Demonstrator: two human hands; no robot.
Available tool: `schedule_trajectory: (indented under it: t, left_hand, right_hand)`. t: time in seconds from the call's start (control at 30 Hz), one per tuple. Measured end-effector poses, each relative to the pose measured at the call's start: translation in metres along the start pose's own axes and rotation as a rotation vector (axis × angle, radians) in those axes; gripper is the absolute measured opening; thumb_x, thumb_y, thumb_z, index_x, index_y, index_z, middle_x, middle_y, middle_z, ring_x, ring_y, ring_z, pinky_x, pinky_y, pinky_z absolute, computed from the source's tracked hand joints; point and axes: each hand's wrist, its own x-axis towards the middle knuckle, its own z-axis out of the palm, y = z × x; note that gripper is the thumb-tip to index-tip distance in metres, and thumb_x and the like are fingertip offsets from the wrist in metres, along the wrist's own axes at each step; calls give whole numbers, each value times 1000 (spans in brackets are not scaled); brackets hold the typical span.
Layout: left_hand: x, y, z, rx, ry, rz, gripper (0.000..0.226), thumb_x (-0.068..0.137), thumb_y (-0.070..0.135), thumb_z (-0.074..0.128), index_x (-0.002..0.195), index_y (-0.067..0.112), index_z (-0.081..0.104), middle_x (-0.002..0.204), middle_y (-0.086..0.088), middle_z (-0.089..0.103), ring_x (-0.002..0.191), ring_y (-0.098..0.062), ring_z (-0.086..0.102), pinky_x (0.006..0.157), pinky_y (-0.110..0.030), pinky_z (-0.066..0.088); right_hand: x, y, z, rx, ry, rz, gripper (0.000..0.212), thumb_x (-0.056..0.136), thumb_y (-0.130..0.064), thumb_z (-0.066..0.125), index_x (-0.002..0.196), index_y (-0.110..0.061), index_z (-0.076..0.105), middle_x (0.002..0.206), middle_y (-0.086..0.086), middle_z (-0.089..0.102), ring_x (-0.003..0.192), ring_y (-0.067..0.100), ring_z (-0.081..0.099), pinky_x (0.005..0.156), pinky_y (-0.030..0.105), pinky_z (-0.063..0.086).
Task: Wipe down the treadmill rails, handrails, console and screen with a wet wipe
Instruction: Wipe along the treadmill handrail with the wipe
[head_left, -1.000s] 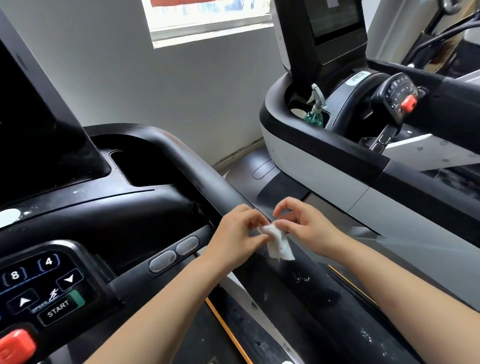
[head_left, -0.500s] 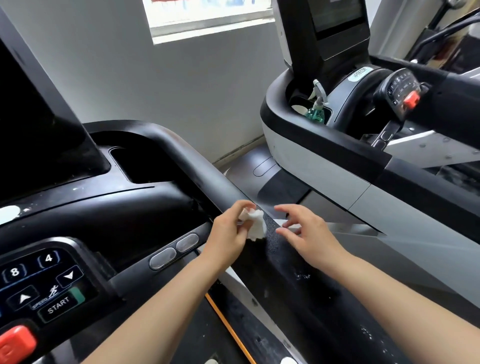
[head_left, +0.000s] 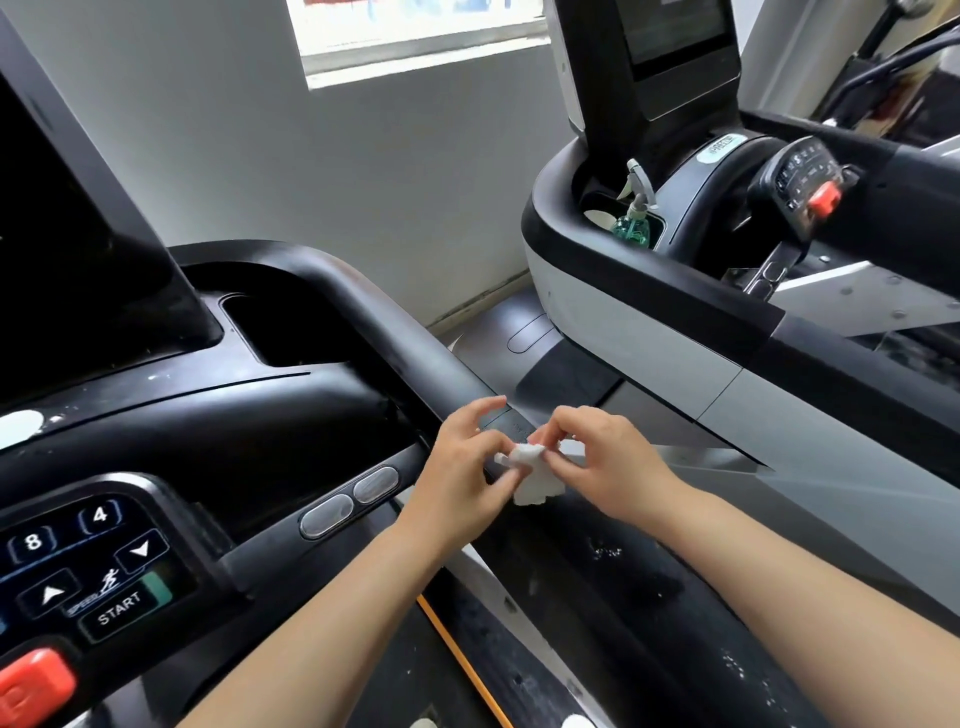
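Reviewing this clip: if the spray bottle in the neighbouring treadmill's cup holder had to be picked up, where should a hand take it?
By the neck under the white trigger head, coming from above: the spray bottle stands upright, its green body sunk in the cup holder, so only the top is exposed.

Around us: the neighbouring machine, a wall, a window and a spray bottle.

To our right we see a second treadmill (head_left: 639, 332) with a grey and black side panel, its dark screen (head_left: 675, 31) rising at the top of the view. In its cup holder we find a green spray bottle (head_left: 631, 226) with a white trigger head, standing roughly upright. Further right on that machine we make out a red stop button (head_left: 823, 198) below a round keypad. Ahead of us runs a plain grey wall (head_left: 322, 171), with a white-silled window (head_left: 415, 36) high up. Between the two machines we glimpse a strip of floor (head_left: 483, 306) at the wall's foot.
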Motion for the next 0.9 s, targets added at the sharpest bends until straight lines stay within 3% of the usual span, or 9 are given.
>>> schedule_trajectory:
  t: [0.07,0.2,0.37,0.43,0.5,0.57,0.67,0.77,0.9]
  left_hand:
    - [1,4,-1,50,-58,-40,20,74,22,78,87,8,69,126,0,52,118,-10,44,98,-15,28]
    - [11,12,-5,105,-61,-72,15,79,15,68,91,5,69,98,-5,68,93,-22,63,80,-23,43]
    - [26,-17,-19,312,134,-22,16,80,10,51,94,18,45,79,-14,65,66,-33,60,58,-37,44]
    - [18,-33,-11,426,78,31,27,80,8,40,102,16,53,88,-14,69,71,-31,67,56,-34,50]
    - [1,-45,9,497,7,78,47,75,3,32,113,-1,60,107,-21,67,93,-37,67,84,-36,50]
    - [-21,-38,31,492,8,130,50,76,0,31,121,-7,52,119,-23,61,106,-42,60,101,-37,32]
    - [-58,-11,51,425,-117,339,43,87,1,29,129,0,41,128,-18,57,118,-35,55,107,-38,28]
    - [-51,-16,35,469,-231,499,50,80,2,31,127,3,49,128,-13,58,118,-27,56,99,-40,42]
    - [-5,-53,7,609,-101,161,56,72,1,29,118,-7,59,121,-20,61,107,-35,62,89,-45,49]
  right_hand:
    - [2,-3,1,-23,4,-15,2,81,-23,58,79,-21,57,79,-1,65,75,22,59,67,42,49]
    - [4,-9,2,-88,30,-44,12,81,-19,56,87,-12,63,77,6,64,74,29,61,63,41,50]
    - [-10,4,-1,-182,-50,49,26,89,-7,57,113,-13,65,123,0,63,113,24,57,96,38,45]
    - [-22,9,-2,-237,-146,105,31,96,-17,50,125,-19,59,138,-7,51,126,15,47,102,27,36]
    - [-32,12,-3,-281,-226,166,35,100,-24,42,133,-23,52,143,-12,44,130,10,41,102,23,32]
    - [-41,14,-2,-297,-267,224,38,101,-26,37,139,-28,45,147,-15,38,134,7,36,105,21,29]
    - [-49,15,2,-238,-292,287,44,101,-22,36,144,-30,37,151,-14,32,137,5,31,109,18,24]
    - [-53,13,3,-178,-323,306,47,100,-17,37,146,-28,31,154,-13,23,140,6,25,110,14,16]
    - [-55,13,5,-170,-327,340,50,101,-16,35,148,-30,27,153,-19,16,142,5,20,105,8,9]
